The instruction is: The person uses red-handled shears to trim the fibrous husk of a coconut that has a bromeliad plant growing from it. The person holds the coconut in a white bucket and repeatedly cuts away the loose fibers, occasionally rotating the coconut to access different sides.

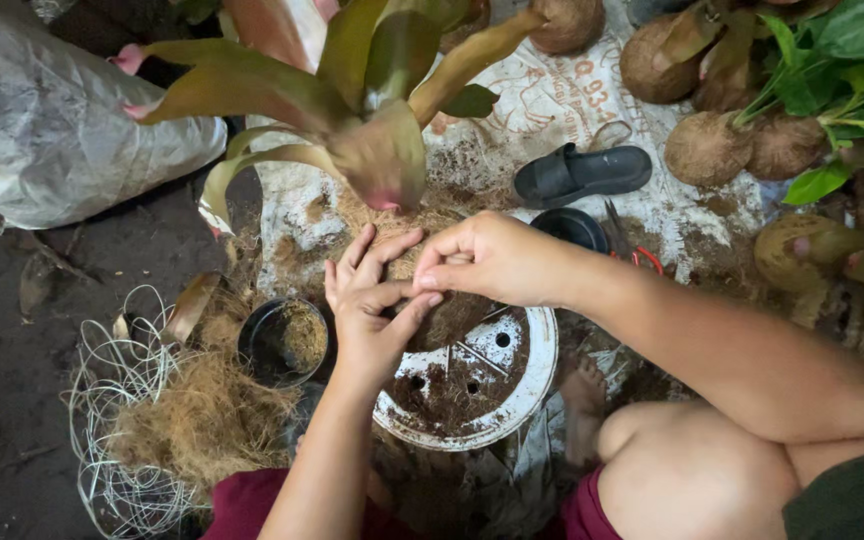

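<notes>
Both hands, left (370,305) and right (487,258), fingers curled around the plant's (367,75) fibre base over the white pot (537,375); black pot (285,342), wire (117,400), sandal (580,172) crowd close.

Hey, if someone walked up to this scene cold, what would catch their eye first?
Probably the big plant with long green and reddish leaves at top centre, its fibre-wrapped base pressed by the left hand and right hand. Below the hands sits a round white perforated dish dusted with soil. At lower left, white wire tangles around loose coconut fibre.
</notes>
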